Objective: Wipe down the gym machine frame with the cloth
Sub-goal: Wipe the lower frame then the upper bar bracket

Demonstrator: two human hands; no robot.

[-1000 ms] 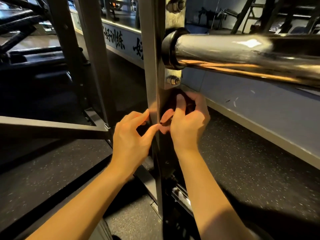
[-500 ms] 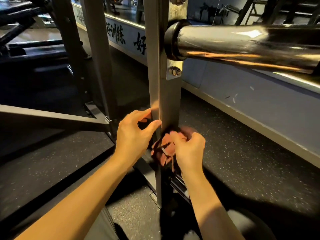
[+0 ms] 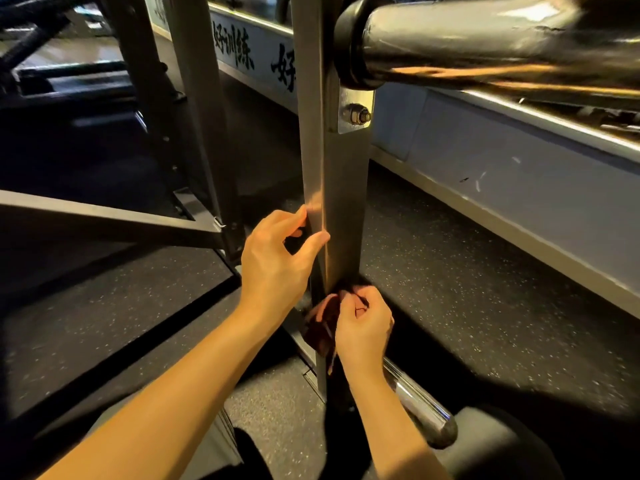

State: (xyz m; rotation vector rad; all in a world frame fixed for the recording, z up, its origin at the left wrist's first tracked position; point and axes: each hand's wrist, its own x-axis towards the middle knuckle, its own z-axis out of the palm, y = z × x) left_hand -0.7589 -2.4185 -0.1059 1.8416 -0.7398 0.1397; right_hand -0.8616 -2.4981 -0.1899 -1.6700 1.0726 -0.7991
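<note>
Most of the cloth (image 3: 320, 329) is buried under my right hand (image 3: 365, 327) and behind the upright post (image 3: 341, 188), colour lost in shadow. Fingertips of my left hand (image 3: 273, 261) vanish behind the post's left edge. Post top cropped; chrome bar (image 3: 485, 43) blurred, runs off the right edge. Post blocks part of the wall lettering (image 3: 235, 50).

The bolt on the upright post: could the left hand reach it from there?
Probably yes. The left hand holds that post lower down, bare metal lies between it and the bolt, and the right hand with the cloth works below.
</note>
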